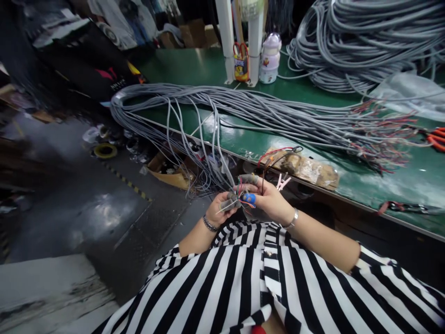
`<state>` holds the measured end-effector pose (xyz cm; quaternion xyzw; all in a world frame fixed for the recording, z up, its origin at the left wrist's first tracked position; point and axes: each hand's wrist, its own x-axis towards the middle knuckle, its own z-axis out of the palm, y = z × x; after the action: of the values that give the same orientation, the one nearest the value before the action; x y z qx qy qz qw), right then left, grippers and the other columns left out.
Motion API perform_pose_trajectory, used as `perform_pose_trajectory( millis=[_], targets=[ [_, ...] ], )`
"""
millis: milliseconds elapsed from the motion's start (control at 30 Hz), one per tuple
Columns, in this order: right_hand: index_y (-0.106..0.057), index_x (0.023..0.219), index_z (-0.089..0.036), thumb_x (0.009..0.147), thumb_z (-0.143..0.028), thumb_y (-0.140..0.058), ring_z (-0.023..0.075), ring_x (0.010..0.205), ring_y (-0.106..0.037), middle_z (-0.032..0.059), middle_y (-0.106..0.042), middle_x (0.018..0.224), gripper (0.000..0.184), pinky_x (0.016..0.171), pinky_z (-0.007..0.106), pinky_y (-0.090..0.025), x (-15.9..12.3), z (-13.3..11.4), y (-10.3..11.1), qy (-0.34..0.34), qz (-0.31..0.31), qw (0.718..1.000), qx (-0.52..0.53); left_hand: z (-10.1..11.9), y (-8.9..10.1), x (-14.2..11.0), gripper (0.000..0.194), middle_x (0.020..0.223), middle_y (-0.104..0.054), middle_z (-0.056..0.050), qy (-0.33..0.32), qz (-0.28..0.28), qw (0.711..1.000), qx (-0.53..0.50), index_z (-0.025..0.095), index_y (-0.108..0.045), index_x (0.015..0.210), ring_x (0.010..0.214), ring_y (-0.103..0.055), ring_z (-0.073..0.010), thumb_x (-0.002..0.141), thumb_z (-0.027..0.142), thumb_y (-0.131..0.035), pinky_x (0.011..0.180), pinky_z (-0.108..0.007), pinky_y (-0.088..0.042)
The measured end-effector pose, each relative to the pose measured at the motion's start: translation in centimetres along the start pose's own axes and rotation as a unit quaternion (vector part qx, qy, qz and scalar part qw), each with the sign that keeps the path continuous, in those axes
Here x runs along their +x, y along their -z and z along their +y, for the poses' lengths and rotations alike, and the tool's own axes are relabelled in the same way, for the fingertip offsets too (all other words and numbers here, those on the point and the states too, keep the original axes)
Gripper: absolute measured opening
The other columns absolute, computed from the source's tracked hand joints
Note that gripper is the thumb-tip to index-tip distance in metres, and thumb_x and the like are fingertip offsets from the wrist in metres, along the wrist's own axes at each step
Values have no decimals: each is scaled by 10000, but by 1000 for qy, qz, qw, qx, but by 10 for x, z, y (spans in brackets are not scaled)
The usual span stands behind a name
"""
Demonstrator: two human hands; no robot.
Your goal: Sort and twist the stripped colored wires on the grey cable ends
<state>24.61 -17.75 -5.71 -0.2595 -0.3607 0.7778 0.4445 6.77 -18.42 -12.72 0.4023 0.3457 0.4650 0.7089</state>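
Note:
My left hand (223,209) is closed around the ends of a few grey cables (225,169), its finger and thumb wrapped in grey tape. Thin coloured wires (246,203) fan out of the cable ends between my two hands. My right hand (269,199) pinches at these wires; its thumb has a blue wrap and a finger a grey one. The held cables run up to a long bundle of grey cables (250,104) lying along the green bench (389,185). Which single wire each fingertip grips is too small to tell.
A taped brown block (309,169) sits at the bench edge, with a pink clip (282,182) beside it. Pliers (410,207) and orange-handled scissors (437,139) lie right. A bottle (270,58) and large cable coil (368,41) stand behind. A cardboard box (170,174) is below.

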Motion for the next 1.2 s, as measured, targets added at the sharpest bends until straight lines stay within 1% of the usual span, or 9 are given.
perform_pose_trajectory(
  millis=[167,267,333,433,500,567,833,1067,1200],
  targets=[
    [-618,824,-168,612,-240,-830,15,379,-375,-24,-650,638,308,342,140,-268,6,13,5,-82,35,994,68,0,6,-1,462,475,-512,33,0,-35,999,35,121,-634,691,343,-330,-22,616,545,-801,341,-167,-212],
    [-589,761,-159,609,-202,-796,-4,342,-258,-34,-619,590,261,305,139,-134,7,21,14,-159,60,982,85,13,7,1,401,552,-588,-10,-51,-84,982,162,115,-677,742,414,-442,-56,722,511,-740,423,-190,-345],
    [-588,755,-163,576,-170,-787,16,351,-338,-36,-613,568,268,312,143,-192,7,24,18,-169,96,979,59,26,6,3,330,670,-655,-55,-117,-139,939,292,123,-702,786,562,-573,-107,794,452,-693,559,-221,-442],
    [-596,744,-170,539,-166,-788,73,437,-512,-33,-621,571,281,390,174,-357,6,27,19,-154,146,977,13,39,5,8,254,709,-654,-61,-231,-205,840,447,146,-701,824,642,-604,-126,867,382,-617,616,-224,-445],
    [-602,733,-168,520,-189,-805,89,474,-545,-36,-615,569,295,429,189,-394,5,29,19,-148,152,977,-11,42,5,10,245,643,-603,-35,-293,-214,788,498,151,-680,810,573,-560,-109,888,362,-585,565,-215,-410],
    [-602,733,-166,519,-235,-829,80,466,-527,-38,-609,571,320,421,186,-374,4,30,21,-137,156,978,-23,41,5,11,238,626,-578,-21,-331,-206,761,518,152,-661,812,550,-543,-104,900,352,-567,547,-213,-397],
    [-556,761,-165,695,-446,-765,20,380,-357,23,-659,700,356,333,148,-108,-4,25,42,-174,236,956,-10,38,12,6,158,644,-600,-11,-365,-129,755,529,153,-666,877,575,-557,-97,889,297,-602,563,-207,-412],
    [-573,775,-156,557,-353,-866,6,387,-312,-49,-553,558,415,348,123,-98,-15,20,46,-180,195,964,6,34,15,3,145,630,-592,-6,-374,-125,744,540,153,-669,858,556,-544,-94,873,289,-623,546,-209,-386],
    [-605,787,-159,508,-299,-885,35,419,-422,-13,-630,610,420,351,138,-173,-16,23,49,-152,161,975,7,31,14,4,143,627,-592,-11,-361,-144,754,530,150,-663,834,554,-549,-99,874,279,-618,547,-210,-386]
  ],
)
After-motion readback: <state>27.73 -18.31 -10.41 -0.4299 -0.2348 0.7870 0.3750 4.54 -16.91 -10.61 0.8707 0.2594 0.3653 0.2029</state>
